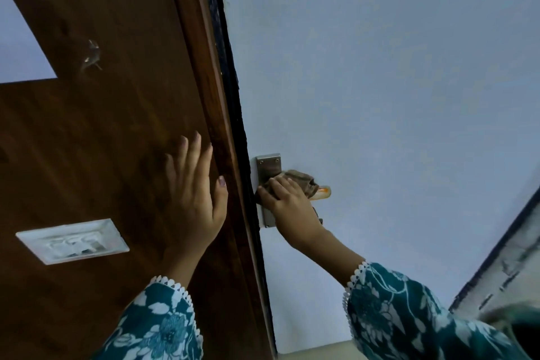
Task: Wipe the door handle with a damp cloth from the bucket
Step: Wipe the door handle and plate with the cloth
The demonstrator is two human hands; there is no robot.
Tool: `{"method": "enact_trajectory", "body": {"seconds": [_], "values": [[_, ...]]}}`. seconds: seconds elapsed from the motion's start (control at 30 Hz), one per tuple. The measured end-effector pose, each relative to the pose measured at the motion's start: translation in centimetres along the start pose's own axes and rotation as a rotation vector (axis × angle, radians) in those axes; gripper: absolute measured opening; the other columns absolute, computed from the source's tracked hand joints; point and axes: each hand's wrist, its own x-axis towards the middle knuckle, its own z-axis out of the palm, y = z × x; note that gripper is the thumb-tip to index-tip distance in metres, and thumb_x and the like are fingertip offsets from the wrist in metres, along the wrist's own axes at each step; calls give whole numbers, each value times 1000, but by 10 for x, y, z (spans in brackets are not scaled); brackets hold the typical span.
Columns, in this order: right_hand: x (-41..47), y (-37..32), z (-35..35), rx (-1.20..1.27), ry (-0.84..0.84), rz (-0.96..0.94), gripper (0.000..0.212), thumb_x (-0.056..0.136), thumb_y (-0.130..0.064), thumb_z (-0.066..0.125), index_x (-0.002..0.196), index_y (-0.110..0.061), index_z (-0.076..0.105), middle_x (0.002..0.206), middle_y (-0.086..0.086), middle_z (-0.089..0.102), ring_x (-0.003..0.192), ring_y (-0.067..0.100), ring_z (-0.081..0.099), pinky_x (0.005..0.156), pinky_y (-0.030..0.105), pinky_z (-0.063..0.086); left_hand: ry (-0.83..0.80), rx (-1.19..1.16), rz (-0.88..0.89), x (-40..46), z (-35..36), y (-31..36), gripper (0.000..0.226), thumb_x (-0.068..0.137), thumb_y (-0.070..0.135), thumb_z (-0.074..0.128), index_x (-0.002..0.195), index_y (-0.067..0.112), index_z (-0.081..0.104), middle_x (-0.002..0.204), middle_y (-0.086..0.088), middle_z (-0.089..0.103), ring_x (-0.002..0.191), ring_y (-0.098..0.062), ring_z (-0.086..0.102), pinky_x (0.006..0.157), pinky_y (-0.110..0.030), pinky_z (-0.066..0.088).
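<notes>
A metal door handle with a rectangular backplate (268, 166) is fixed on the pale blue door (380, 82), near its left edge. The lever's tip (323, 192) sticks out to the right, pale with an orange streak. My right hand (287, 204) is closed over a brownish cloth (302, 180) and presses it on the lever, hiding most of it. My left hand (195, 187) lies flat, fingers apart, on the dark brown wooden frame (117, 140) left of the door's edge. No bucket is in view.
A white switch plate (73, 241) sits on the brown wood at lower left. A small metal fitting (92, 55) is fixed higher up on the wood. A grey wall or ledge with a dark edge (502, 269) runs along the lower right.
</notes>
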Motion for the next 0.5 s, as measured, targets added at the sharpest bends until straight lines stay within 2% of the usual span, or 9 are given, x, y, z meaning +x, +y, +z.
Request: {"method": "enact_trajectory", "body": {"seconds": [0.03, 0.1, 0.17, 0.27, 0.33, 0.43, 0.5], "values": [[0, 1, 4, -27, -49, -8, 48, 73, -11, 73, 119, -4, 62, 114, 26, 63, 112, 42, 58, 97, 53, 46, -6, -3, 4, 1, 0, -2, 47, 94, 15, 47, 137, -1, 41, 150, -16, 32, 146, -23, 18, 116, -55, 18], [1, 3, 7, -43, -58, -21, 57, 67, -26, 81, 117, -4, 64, 114, 25, 65, 111, 40, 61, 98, 51, 47, -8, -12, 14, 4, 1, -4, 47, 94, 14, 46, 138, -2, 40, 150, -16, 31, 145, -25, 19, 116, -56, 17], [4, 4, 6, -43, -2, -36, 49, 68, -20, 81, 113, -5, 67, 109, 21, 68, 106, 36, 64, 95, 46, 50, -8, -8, 26, 5, 4, -4, 47, 94, 15, 46, 138, -1, 40, 150, -15, 30, 145, -25, 19, 116, -57, 15], [7, 0, 1, 16, 100, -49, 29, 76, -3, 62, 104, -5, 70, 99, 15, 71, 97, 32, 67, 87, 41, 54, -10, 20, 33, 8, 10, -2, 50, 95, 19, 44, 141, 1, 35, 152, -14, 27, 145, -23, 15, 116, -58, 8], [9, 1, -7, 79, 143, -48, 33, 78, -8, 45, 95, -8, 73, 91, 10, 73, 86, 28, 69, 77, 34, 56, -15, 81, 21, 11, 17, -4, 55, 96, 25, 41, 144, 2, 29, 153, -13, 21, 146, -23, 11, 114, -58, 1], [3, 15, -19, 117, 157, 35, 40, 68, -1, 45, 92, -12, 75, 84, 8, 75, 74, 26, 71, 60, 27, 53, -27, 212, 12, 13, 29, -13, 59, 99, 34, 32, 149, 5, 18, 155, -10, 15, 147, -23, 5, 114, -54, -10], [-1, 32, -23, 110, 136, 122, 46, 61, 2, 46, 93, -13, 75, 84, 8, 76, 74, 26, 71, 58, 29, 53, -23, 291, 32, 10, 36, -20, 59, 101, 38, 26, 150, 7, 12, 155, -10, 15, 148, -21, -1, 113, -55, -12]]}}
